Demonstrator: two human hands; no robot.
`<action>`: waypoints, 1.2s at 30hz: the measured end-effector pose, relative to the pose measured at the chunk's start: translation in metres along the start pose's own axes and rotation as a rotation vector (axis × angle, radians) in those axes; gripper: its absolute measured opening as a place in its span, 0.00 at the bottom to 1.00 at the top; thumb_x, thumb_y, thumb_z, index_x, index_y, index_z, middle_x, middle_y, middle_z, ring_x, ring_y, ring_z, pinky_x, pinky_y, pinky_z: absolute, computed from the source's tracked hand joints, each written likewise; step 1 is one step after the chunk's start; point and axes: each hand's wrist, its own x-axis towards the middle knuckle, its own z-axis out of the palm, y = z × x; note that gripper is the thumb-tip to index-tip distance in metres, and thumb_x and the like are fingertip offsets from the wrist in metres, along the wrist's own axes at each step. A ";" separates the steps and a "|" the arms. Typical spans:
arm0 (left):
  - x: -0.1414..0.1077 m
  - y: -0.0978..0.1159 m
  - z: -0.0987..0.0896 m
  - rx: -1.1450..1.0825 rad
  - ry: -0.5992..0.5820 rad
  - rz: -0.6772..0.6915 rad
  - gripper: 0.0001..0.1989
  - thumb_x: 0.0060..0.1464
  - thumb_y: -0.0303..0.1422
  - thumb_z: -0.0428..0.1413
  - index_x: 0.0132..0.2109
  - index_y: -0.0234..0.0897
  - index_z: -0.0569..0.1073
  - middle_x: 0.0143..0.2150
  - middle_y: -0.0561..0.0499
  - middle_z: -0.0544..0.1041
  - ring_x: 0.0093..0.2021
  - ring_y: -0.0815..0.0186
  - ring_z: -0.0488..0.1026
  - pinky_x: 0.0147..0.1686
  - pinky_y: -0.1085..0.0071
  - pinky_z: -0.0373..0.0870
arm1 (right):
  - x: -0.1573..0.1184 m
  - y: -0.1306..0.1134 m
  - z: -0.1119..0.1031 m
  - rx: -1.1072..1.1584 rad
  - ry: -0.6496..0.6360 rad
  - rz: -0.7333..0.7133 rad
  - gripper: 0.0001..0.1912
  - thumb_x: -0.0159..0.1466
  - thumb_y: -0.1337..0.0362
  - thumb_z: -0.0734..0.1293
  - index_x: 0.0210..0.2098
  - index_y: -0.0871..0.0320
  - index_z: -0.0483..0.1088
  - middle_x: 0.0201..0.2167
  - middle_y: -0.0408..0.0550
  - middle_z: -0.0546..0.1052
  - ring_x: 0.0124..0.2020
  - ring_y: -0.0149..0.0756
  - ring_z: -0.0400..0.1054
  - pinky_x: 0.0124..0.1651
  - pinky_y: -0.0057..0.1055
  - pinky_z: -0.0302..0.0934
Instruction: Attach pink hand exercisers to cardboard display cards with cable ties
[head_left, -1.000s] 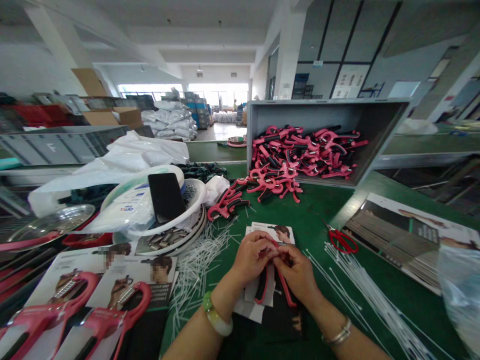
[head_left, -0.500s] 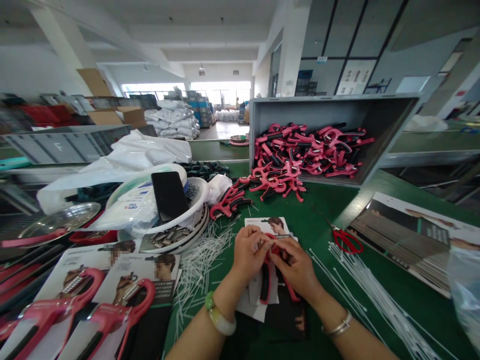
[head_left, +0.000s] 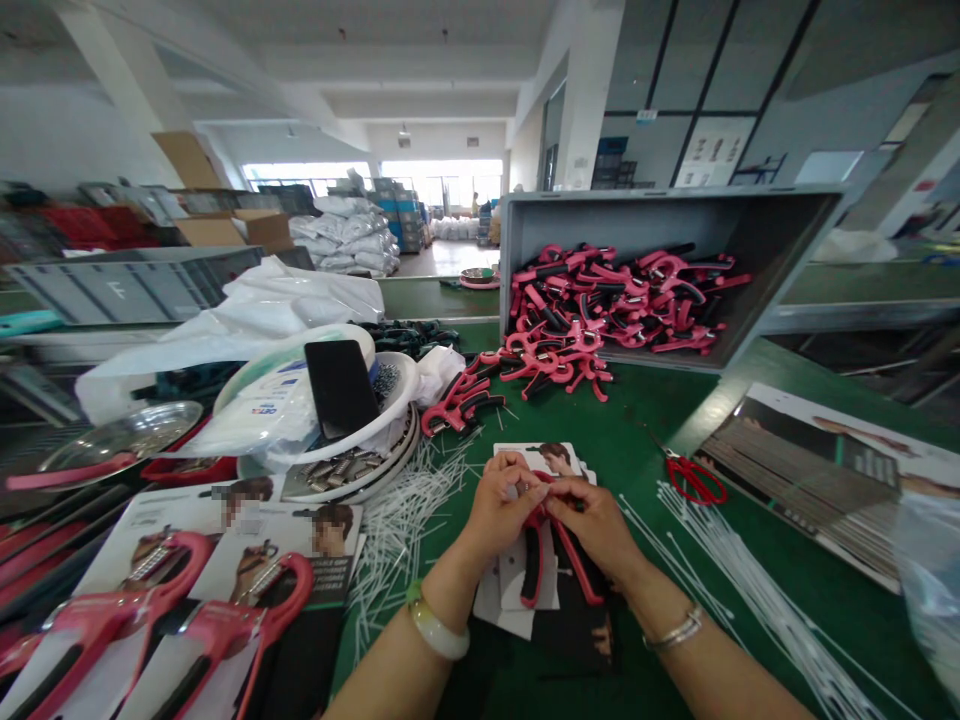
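A pink and black hand gripper [head_left: 533, 565] lies on a printed card [head_left: 517, 620] in front of me, its handles pointing toward me. My left hand [head_left: 504, 505] is closed at the top of this hand gripper, thumb and fingertips pinched together. Close beside it, my right hand [head_left: 592, 518] also pinches at the same spot, its fingertips nearly touching the left ones. What lies between the fingertips is too small to make out. More cards show under the top one.
White cable ties lie left [head_left: 405, 530] and right [head_left: 757, 580] of the hands, with red scissors [head_left: 694, 480] and stacked cards [head_left: 802, 480] at right. A grey crate [head_left: 780, 270] holds pink hand grippers. A phone [head_left: 341, 390] rests on bowls; carded grippers [head_left: 225, 625] lie at left.
Both hands stay at the top of the hand gripper with small finger shifts. The right fingers have drawn slightly lower and back, and the card sits a little lower in view.
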 end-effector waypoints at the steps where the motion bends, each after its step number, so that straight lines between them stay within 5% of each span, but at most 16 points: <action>1: -0.001 0.002 0.000 0.045 0.015 0.034 0.05 0.51 0.31 0.57 0.28 0.37 0.75 0.32 0.51 0.67 0.38 0.65 0.65 0.42 0.66 0.61 | 0.000 -0.001 0.000 0.004 0.008 0.010 0.09 0.55 0.59 0.65 0.30 0.56 0.75 0.28 0.46 0.77 0.34 0.39 0.70 0.40 0.34 0.62; 6: -0.002 0.016 0.000 0.244 0.067 0.199 0.06 0.53 0.32 0.55 0.30 0.39 0.75 0.34 0.50 0.70 0.39 0.63 0.66 0.45 0.63 0.59 | -0.001 -0.004 0.001 -0.075 0.012 -0.044 0.08 0.55 0.61 0.65 0.25 0.58 0.73 0.25 0.44 0.74 0.29 0.36 0.67 0.35 0.31 0.60; 11: 0.002 0.015 0.002 0.211 0.047 0.114 0.05 0.52 0.32 0.56 0.30 0.39 0.76 0.33 0.51 0.69 0.38 0.64 0.66 0.43 0.65 0.60 | -0.004 0.004 0.002 -0.017 0.093 -0.109 0.09 0.57 0.62 0.65 0.35 0.56 0.74 0.32 0.46 0.75 0.33 0.35 0.68 0.39 0.32 0.62; 15: 0.000 0.011 0.003 0.131 0.033 0.133 0.06 0.52 0.33 0.56 0.30 0.38 0.75 0.32 0.52 0.68 0.37 0.65 0.66 0.41 0.67 0.61 | -0.005 0.006 0.006 -0.068 0.103 -0.225 0.06 0.57 0.64 0.65 0.31 0.56 0.74 0.34 0.47 0.75 0.39 0.37 0.69 0.45 0.34 0.61; 22: 0.007 0.060 -0.013 0.146 0.220 0.248 0.09 0.55 0.36 0.52 0.31 0.41 0.75 0.33 0.50 0.69 0.38 0.65 0.66 0.43 0.66 0.63 | 0.004 0.003 0.003 -0.460 0.012 -0.230 0.04 0.56 0.65 0.66 0.27 0.55 0.74 0.35 0.49 0.75 0.45 0.42 0.67 0.49 0.41 0.59; 26: 0.008 0.054 -0.016 0.195 0.224 0.081 0.08 0.56 0.34 0.50 0.35 0.39 0.73 0.34 0.50 0.71 0.38 0.64 0.67 0.43 0.66 0.64 | 0.000 0.003 -0.001 -0.392 0.015 -0.291 0.08 0.61 0.62 0.64 0.27 0.55 0.73 0.31 0.47 0.75 0.37 0.38 0.69 0.43 0.36 0.63; 31: -0.020 0.015 0.000 0.392 -0.132 -0.187 0.10 0.51 0.34 0.55 0.42 0.44 0.74 0.45 0.47 0.73 0.45 0.57 0.68 0.45 0.61 0.64 | -0.015 0.011 -0.003 -0.291 0.179 -0.408 0.06 0.63 0.64 0.63 0.34 0.56 0.72 0.32 0.48 0.76 0.36 0.36 0.70 0.40 0.32 0.65; 36: -0.031 0.012 0.012 0.458 -0.085 -0.312 0.10 0.54 0.33 0.51 0.42 0.46 0.75 0.46 0.48 0.73 0.47 0.55 0.68 0.44 0.59 0.63 | -0.025 0.001 -0.004 -0.554 0.000 -0.591 0.11 0.62 0.71 0.58 0.34 0.57 0.72 0.31 0.49 0.77 0.35 0.36 0.70 0.39 0.31 0.64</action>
